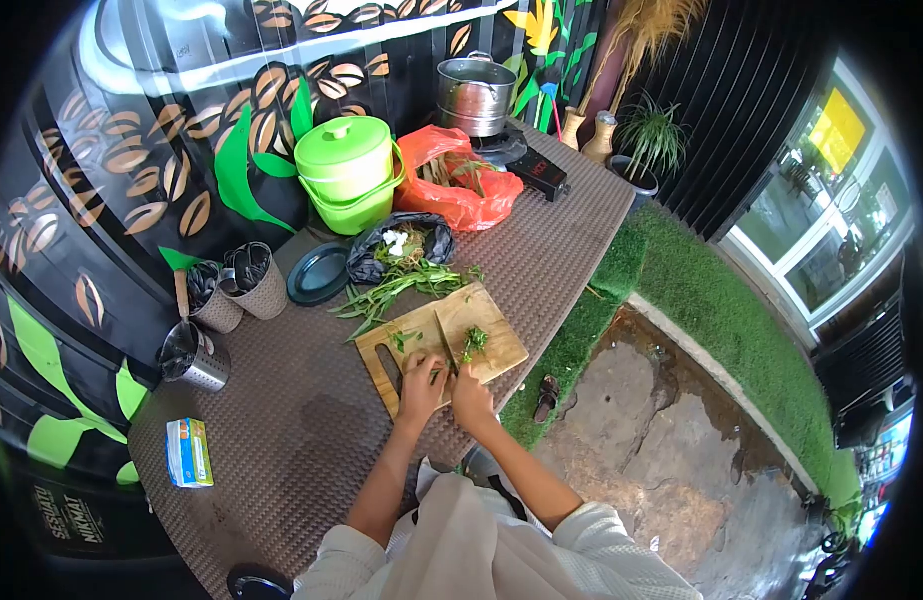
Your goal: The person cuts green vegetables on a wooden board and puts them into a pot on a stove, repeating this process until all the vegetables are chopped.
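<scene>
A wooden cutting board [503,350] lies at an angle on the table in front of me. My right hand [471,398] is closed round the handle of a knife [445,335], its blade pointing away from me over the board. Just left of the blade, my left hand [421,388] presses down with curled fingers, and bits of green stems show at its fingertips. Chopped greens [474,342] form a small pile right of the blade, and a few loose leaves [401,338] lie to its left. Beyond the board spreads a bunch of long leafy greens [406,292].
Behind the greens are a black plastic bag [436,235], a dark lid [318,273], a lime-green bucket [346,180], a red bag [481,210] and a steel pot [476,95] on a stove [536,172]. Utensil holders [256,290] and a blue-and-yellow packet [188,453] stand left.
</scene>
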The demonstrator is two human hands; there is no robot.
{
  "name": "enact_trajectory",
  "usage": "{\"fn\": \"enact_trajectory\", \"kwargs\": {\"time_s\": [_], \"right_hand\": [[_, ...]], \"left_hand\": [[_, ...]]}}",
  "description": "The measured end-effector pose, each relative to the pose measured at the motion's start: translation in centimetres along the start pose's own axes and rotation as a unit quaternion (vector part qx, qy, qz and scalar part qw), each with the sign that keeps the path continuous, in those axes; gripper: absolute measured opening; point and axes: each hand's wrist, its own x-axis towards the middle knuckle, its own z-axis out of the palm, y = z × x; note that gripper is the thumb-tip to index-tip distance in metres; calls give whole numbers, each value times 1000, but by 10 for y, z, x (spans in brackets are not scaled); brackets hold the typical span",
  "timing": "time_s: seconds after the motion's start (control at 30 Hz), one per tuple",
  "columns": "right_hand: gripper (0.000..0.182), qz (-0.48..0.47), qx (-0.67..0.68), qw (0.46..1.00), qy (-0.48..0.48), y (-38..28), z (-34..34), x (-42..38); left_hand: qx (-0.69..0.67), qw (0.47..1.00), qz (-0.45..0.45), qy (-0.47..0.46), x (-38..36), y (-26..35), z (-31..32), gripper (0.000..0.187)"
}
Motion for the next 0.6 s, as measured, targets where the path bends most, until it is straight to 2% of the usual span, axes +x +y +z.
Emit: {"fn": "enact_trajectory", "kwargs": {"time_s": [0.07, 0.2, 0.27, 0.3, 0.37, 0.53, 0.6], "right_hand": [[33, -31, 4, 1000, -2, 4, -7, 7], [32, -47, -21, 999, -6, 8, -5, -11], [31, -1, -41, 999, 3, 6, 5, -17], [34, 1, -36, 999, 8, 5, 7, -14], [35, -19, -28, 999, 5, 8, 4, -1], [38, -61, -28, 998, -15, 8, -20, 3], [37, -38, -27, 999, -1, 8, -8, -11]], "left_hand": [[12, 999, 31, -6, -2, -3, -1, 12], [32, 999, 38, 0, 0, -6, 1, 12], [-116, 991, -71, 7, 1, -11, 7, 12], [-116, 991, -71, 6, 1, -12, 6, 12], [60, 996, 53, 42, 2, -13, 3, 13], [68, 996, 49, 25, 1, -9, -1, 13], [78, 995, 56, 23, 1, -9, 0, 13]]}}
